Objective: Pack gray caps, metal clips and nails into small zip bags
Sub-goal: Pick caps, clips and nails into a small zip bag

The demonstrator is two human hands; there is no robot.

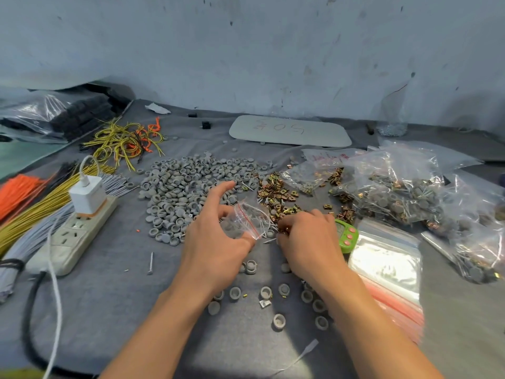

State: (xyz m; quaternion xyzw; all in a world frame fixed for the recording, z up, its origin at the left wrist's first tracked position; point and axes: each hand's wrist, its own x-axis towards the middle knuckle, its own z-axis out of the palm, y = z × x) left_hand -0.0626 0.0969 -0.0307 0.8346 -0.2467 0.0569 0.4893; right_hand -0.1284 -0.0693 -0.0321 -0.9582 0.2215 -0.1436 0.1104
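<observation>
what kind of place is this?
Likely a small hand-packing workbench: a loose heap of gray caps, a pile of metal clips and filled zip bags on a gray cloth.

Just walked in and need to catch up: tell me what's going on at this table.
A person is packing hardware kits. The left hand holds a small zip bag open, with a few nails already inside. The right hand is curled over the metal clips beside it, apparently picking some up. The gray caps lie heaped behind, filled bags sit to the right, and a stack of empty bags waits near the right forearm.
</observation>
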